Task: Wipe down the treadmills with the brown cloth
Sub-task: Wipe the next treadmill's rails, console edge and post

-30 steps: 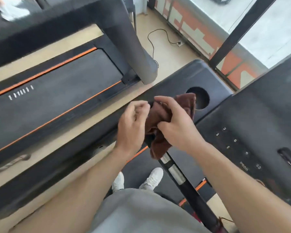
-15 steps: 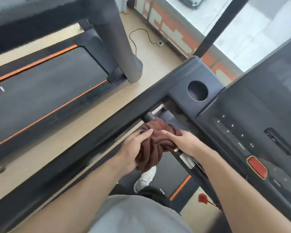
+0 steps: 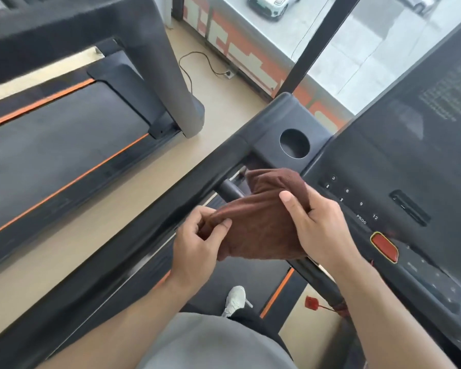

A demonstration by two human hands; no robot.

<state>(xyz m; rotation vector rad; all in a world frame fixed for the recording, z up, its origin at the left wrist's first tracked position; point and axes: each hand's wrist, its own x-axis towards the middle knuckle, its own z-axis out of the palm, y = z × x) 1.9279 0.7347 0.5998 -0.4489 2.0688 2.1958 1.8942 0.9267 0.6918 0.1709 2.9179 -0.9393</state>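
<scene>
The brown cloth [image 3: 261, 217] is spread between both hands over the inner black handlebar [image 3: 230, 189] of the treadmill I stand on. My left hand [image 3: 197, 251] pinches a fold at the cloth's left edge. My right hand [image 3: 320, 227] grips the cloth's right side, thumb on top, close to the black console [image 3: 399, 166] with its number keys. The treadmill's long side rail [image 3: 133, 235] runs diagonally under my left forearm. A round cup hole [image 3: 294, 143] sits just beyond the cloth.
A second treadmill [image 3: 64, 145] with orange stripes lies to the left, its grey upright post [image 3: 168, 67] rising near it. A cable and socket [image 3: 228, 73] lie on the tan floor by the window. A red stop button [image 3: 384, 246] and a red safety clip [image 3: 311, 302] are at right.
The cloth was bunched on the handlebar half a second ago; now both hands have pulled it open and spread it wider. The view has shifted down toward the console.
</scene>
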